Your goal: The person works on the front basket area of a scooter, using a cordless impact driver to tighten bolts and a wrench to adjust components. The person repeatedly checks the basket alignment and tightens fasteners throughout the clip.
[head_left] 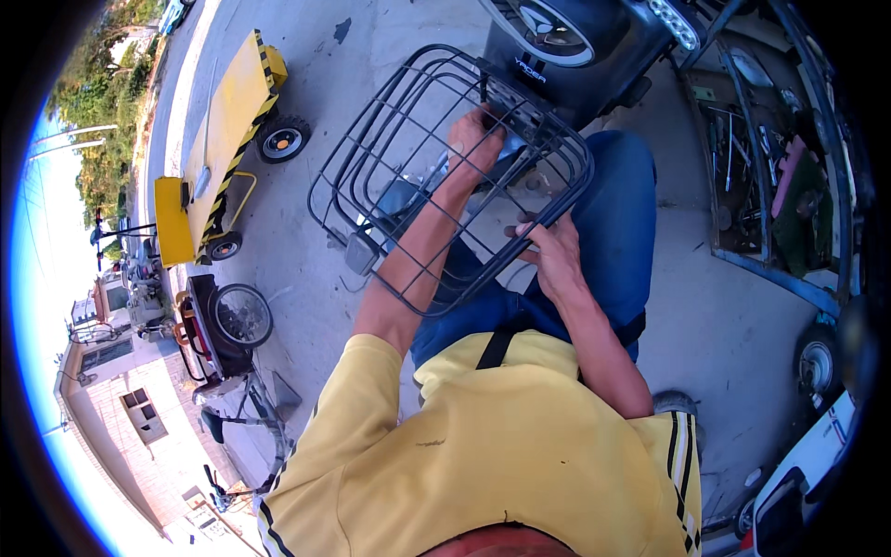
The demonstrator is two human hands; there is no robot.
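Note:
A black wire basket (416, 302) is at the front of a dark electric scooter (594, 79), which has an oval headlight (548, 32). My left hand (475, 144) is at the basket's scooter end, close to the dark mounting bracket (524, 116). Its forearm shows behind the basket's wires. The fingers are curled, and their tips and whatever they hold are hidden. At the basket's near right rim, my right hand (557, 255) has its fingers bent round the wire. Beside the basket's left side sits a small grey rectangular piece (362, 252).
A yellow flat cart (227, 121) with striped edges stands at the left, above a parked bicycle wheel (241, 316). To the right, a blue metal rack (780, 278) holds several tools. My bent knee (617, 186) is right beside the basket. A white vehicle (807, 455) is at lower right.

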